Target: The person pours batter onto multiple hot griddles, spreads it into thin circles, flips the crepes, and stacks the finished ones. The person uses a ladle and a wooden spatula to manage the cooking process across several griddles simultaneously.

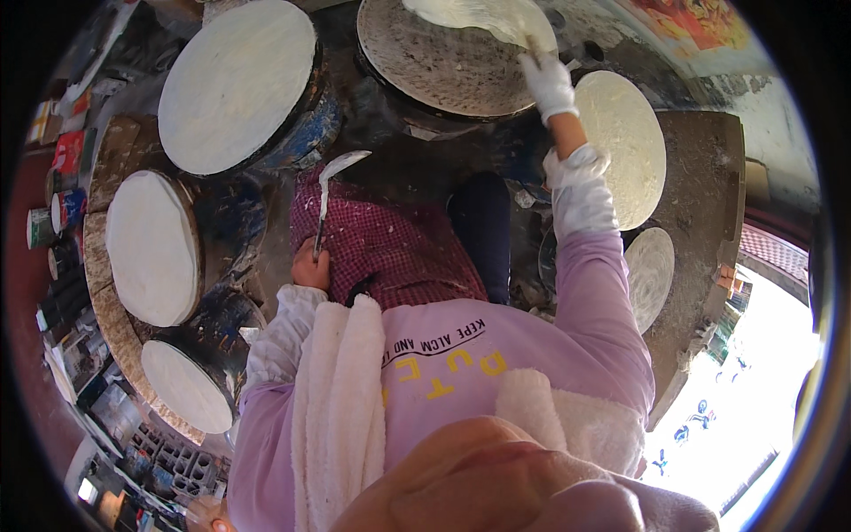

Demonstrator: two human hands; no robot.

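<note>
My left hand [311, 266] is closed around the dark handle of a curved tool [324, 193], held above my lap. Its bent blade is coated with white batter. At the far side, my right hand [550, 86], in a white glove, reaches to the rim of a round griddle [425, 73]. Blurred fingertips meet the edge of a thin white sheet [492, 16] that covers the upper part of this griddle; whether they pinch it cannot be told. The rest of the griddle's surface is brown and bare, with specks of residue.
Round griddles with pale coatings, among them a large one [239, 86], ring me on both sides. A smaller griddle [651, 279] shows swirl marks at right. A curved board [705, 219] runs outside them. Concrete blocks [176, 459] and tins [66, 209] stand at left.
</note>
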